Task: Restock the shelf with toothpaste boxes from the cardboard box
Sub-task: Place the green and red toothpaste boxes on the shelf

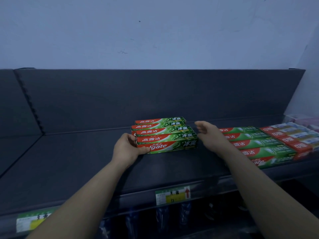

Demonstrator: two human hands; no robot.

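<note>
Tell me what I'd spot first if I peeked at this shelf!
The bright green-and-red toothpaste boxes, bunched in the middle of the dark shelf. The left hand grips their left end, and the right hand hovers open by their right end. More toothpaste rows lie to the right.

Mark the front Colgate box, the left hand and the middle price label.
front Colgate box (171,146): head view, middle of its front face.
left hand (126,148): head view, back of hand.
middle price label (172,195): head view, its centre.
</note>
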